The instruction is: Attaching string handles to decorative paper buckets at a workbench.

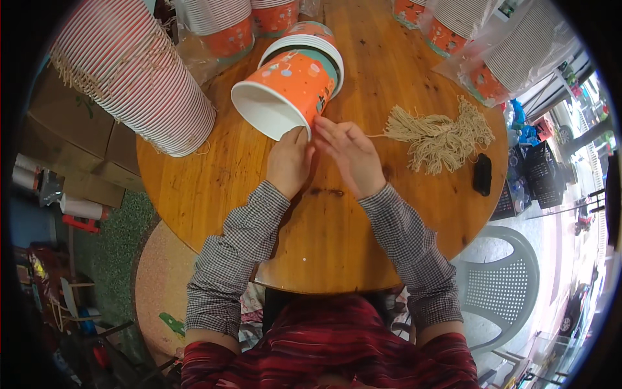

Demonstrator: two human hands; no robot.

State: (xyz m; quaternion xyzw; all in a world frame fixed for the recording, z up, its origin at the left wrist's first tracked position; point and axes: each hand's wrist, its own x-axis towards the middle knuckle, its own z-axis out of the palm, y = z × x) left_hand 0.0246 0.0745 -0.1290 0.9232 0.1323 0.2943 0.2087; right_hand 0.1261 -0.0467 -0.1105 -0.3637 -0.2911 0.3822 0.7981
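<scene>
An orange printed paper bucket [295, 76] lies on its side, its white inside facing me. My left hand [289, 162] is closed on its near rim, fingertips just inside the mouth. At the rim's right side, my right hand [355, 159] has its fingers stretched out, the tips at the outer wall. A thin strand of twine runs from behind the right hand to a loose bundle of beige twine [444, 137]. Whether the right fingers pinch any of the strand is hidden. The bucket's base end rests against more nested buckets [335, 59] lying behind it.
A tall leaning stack of white-rimmed buckets [152, 84] stands at the left. Plastic-wrapped bucket stacks [505, 65] line the far right, with others [217, 29] at the far left. A small black object [482, 174] lies near the round wooden table's [337, 253] right edge. A grey plastic chair [502, 285] stands right.
</scene>
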